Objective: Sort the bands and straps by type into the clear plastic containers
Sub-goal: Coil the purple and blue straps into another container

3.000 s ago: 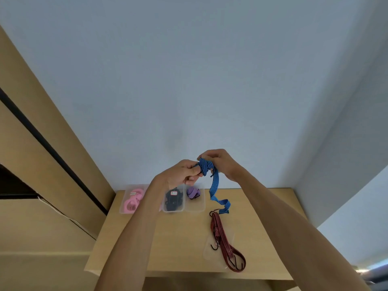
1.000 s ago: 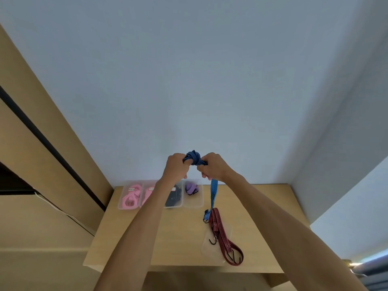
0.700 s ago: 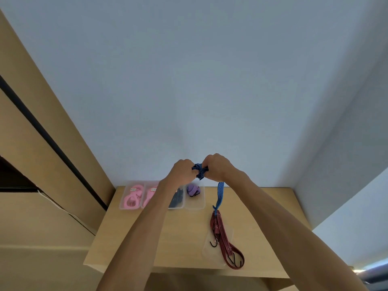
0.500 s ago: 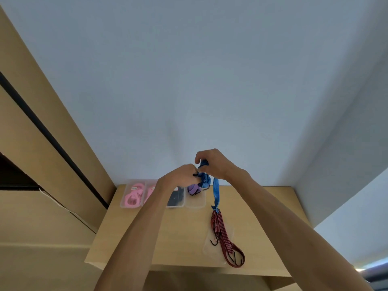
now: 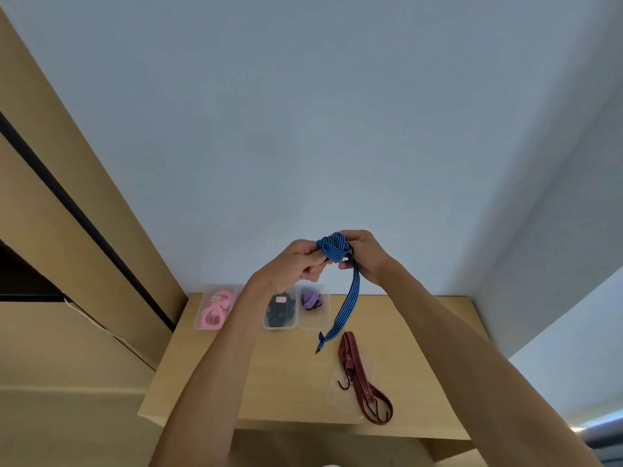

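Head view: both hands are raised together above the wooden table (image 5: 276,382). Left hand (image 5: 296,264) and right hand (image 5: 365,254) grip a bundled blue strap (image 5: 333,249) between them, fingers curled round the coil. One loose tail hangs toward 6 o'clock, its end above the tabletop. At 5 o'clock from that tail, a red strap (image 5: 362,382) with dark hooks lies across a clear container (image 5: 369,362). At the table's 12 o'clock edge, a row of clear containers holds pink bands (image 5: 214,311), black bands (image 5: 279,311) and a purple band (image 5: 312,299).
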A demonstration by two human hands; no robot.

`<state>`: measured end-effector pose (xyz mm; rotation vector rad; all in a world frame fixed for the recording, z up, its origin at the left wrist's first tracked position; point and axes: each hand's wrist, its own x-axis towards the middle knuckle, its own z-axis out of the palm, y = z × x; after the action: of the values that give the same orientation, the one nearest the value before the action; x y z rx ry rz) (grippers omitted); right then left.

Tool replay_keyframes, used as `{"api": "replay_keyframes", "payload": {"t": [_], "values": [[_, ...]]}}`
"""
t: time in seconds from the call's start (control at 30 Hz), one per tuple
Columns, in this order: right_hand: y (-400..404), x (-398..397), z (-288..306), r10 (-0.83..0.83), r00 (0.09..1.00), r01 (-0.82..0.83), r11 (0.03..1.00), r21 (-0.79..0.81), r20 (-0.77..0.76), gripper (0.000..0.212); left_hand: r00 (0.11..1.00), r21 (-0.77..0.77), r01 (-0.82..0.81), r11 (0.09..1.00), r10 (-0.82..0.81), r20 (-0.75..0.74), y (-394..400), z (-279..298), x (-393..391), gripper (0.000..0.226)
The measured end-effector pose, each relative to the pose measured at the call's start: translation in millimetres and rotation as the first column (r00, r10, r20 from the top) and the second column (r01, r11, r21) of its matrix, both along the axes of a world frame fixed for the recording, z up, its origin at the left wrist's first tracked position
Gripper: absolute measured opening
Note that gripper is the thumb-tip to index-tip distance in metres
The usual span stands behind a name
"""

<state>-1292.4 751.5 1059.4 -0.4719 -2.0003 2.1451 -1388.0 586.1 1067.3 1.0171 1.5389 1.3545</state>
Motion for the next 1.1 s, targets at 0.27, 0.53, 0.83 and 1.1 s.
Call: {"api": "replay_keyframes", "payload": {"t": [0.27, 0.53, 0.83, 1.1], "values": [[-10, 0, -22, -0.063, 0.994, 0.058, 0.996, 0.064, 0.084, 0.029, 0.967, -0.166, -0.239, 0.957, 0.249, 0.045, 8, -9, -6, 0.023], [-25, -7, -26, 0.035, 0.974, -0.076, 0.982, 0.175, 0.224, 0.02, 0.783, -0.165, -0.62, 0.767, 0.595, -0.181, 17, -28, -16, 0.023], [-32, -22, -20, -0.088, 0.983, -0.06, 0.678, 0.733, 0.161, 0.01, 0.595, -0.275, -0.683, 0.676, 0.297, -0.747, 18, -48, -18, 0.024], [-20, -35, -13, -0.017, 0.998, 0.051, 0.624, 0.78, -0.052, 0.007, 0.751, -0.261, -0.408, 0.875, 0.158, -0.641, 0, -36, -33, 0.02]]}}
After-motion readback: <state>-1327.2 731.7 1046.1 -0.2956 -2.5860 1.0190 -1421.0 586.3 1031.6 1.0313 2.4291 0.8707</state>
